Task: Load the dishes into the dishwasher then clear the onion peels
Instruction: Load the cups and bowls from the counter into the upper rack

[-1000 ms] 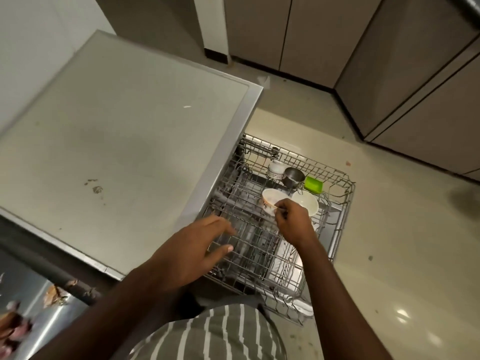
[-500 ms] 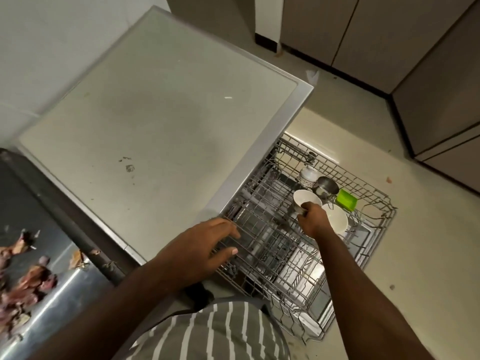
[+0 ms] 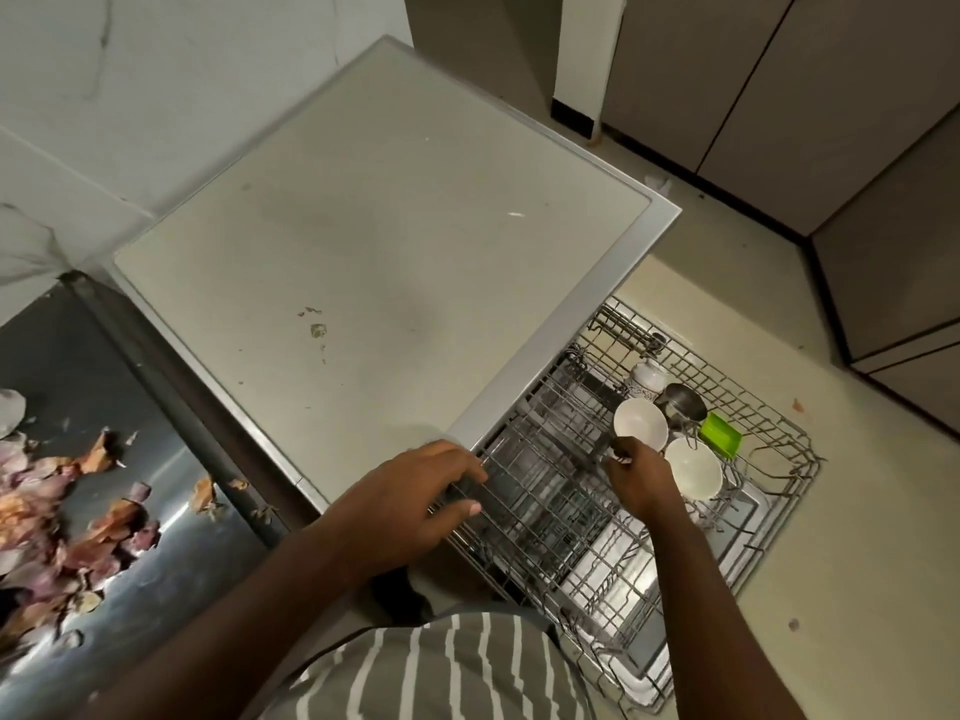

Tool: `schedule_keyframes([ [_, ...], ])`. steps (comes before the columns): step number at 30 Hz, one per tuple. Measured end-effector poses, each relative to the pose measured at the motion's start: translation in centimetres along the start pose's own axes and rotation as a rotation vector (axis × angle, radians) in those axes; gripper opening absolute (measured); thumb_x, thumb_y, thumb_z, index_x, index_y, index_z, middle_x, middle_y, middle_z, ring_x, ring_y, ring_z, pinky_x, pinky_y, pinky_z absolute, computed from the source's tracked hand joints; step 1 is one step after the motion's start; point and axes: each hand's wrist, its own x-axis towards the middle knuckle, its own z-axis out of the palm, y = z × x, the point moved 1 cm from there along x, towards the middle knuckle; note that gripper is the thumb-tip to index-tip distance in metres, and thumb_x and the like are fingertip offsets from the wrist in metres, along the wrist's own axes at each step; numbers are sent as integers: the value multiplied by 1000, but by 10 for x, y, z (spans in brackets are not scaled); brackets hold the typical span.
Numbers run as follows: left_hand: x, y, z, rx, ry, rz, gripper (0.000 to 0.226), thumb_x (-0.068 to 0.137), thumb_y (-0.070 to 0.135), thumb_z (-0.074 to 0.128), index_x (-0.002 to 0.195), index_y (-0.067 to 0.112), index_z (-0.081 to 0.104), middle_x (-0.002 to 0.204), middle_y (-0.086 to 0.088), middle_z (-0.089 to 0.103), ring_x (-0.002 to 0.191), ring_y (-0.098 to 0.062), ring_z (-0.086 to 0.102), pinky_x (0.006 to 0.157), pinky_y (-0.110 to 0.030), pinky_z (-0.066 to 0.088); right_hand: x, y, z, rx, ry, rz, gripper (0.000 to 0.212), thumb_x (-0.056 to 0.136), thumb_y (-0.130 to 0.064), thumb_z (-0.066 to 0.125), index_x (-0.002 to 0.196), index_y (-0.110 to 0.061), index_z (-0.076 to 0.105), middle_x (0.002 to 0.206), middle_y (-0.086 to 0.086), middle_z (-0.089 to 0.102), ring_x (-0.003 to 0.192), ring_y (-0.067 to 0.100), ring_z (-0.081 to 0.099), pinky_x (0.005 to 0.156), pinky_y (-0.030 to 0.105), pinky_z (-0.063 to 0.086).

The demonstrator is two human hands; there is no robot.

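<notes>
Left hand (image 3: 415,504) open, fingers spread on the near edge of the pulled-out rack (image 3: 597,517); right hand (image 3: 641,475) curled round a small dark utensil (image 3: 618,449), too small to identify, just beside a white bowl (image 3: 640,423). Second bowl (image 3: 693,467), steel cup (image 3: 683,405), green item (image 3: 719,433) in the rack's far corner. Onion peels (image 3: 67,517) scattered on the steel counter (image 3: 156,589) at left.

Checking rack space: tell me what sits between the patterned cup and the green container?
In the head view, a steel cup sits between the patterned cup and the green container.
</notes>
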Motion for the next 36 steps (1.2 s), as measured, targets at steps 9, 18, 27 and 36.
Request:
schedule_keyframes([
  [9,-48,-44,-10,-69,146,-49,33,95,59,56,125,47,59,127,30,58,114,2,60,92,-31,56,-83,-108,-8,113,191,-374,19,102,-23,64,117,-32,72,101,-18,74,84,-6,68,79,22,58],
  [18,-133,-87,-36,-168,394,-181,26,94,40,69,119,33,69,120,19,65,106,-1,66,94,-31,57,-145,-258,47,44,-104,-864,20,102,-18,64,118,-28,74,111,-16,73,100,0,68,85,19,56],
  [27,-254,-130,-40,-100,731,-433,25,96,26,72,120,22,69,124,8,66,117,-10,61,107,-26,46,-192,-337,131,-84,-537,-1093,23,100,-29,68,119,-41,73,115,-28,71,108,-3,68,91,15,53],
  [36,-382,-176,-31,134,890,-1128,63,95,52,68,151,34,46,162,4,38,155,-24,22,128,-49,21,-221,-382,184,-195,-690,-1154,25,101,-32,67,118,-50,72,118,-30,69,115,-5,64,97,24,52],
])
